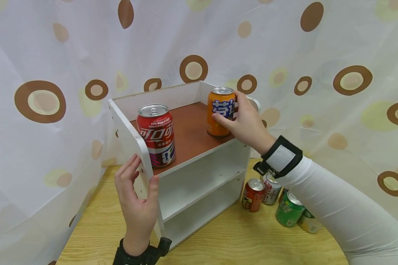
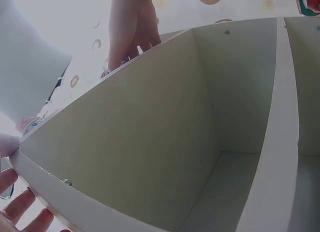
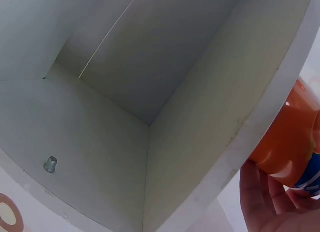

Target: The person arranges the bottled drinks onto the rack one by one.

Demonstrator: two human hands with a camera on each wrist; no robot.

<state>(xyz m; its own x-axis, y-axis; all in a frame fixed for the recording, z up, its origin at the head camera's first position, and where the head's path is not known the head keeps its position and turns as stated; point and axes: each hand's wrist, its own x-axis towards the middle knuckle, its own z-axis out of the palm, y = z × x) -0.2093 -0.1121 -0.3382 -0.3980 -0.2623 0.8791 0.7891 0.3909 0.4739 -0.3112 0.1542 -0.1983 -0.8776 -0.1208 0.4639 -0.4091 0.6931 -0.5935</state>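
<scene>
My right hand [image 1: 248,119] grips an orange soda can [image 1: 219,121] with blue and white lettering, thumb in front and fingers round its far side. The can stands upright over the brown top board [image 1: 192,125] of a small white shelf unit [image 1: 199,184], toward the right end. A red Coca-Cola can [image 1: 156,136] stands upright at the board's left front corner. My left hand [image 1: 137,202] rests its fingers on the outer side of the left panel, thumb up at the front edge. In the left wrist view, fingertips [image 2: 20,204] lie along that panel.
Right of the unit, several cans stand on the wooden table [image 1: 219,243]: a red-brown can [image 1: 253,195], a silver Coca-Cola can [image 1: 271,189], a green can [image 1: 289,209] and a yellowish can [image 1: 309,222], partly behind my sleeve. A patterned curtain [image 1: 219,36] hangs behind.
</scene>
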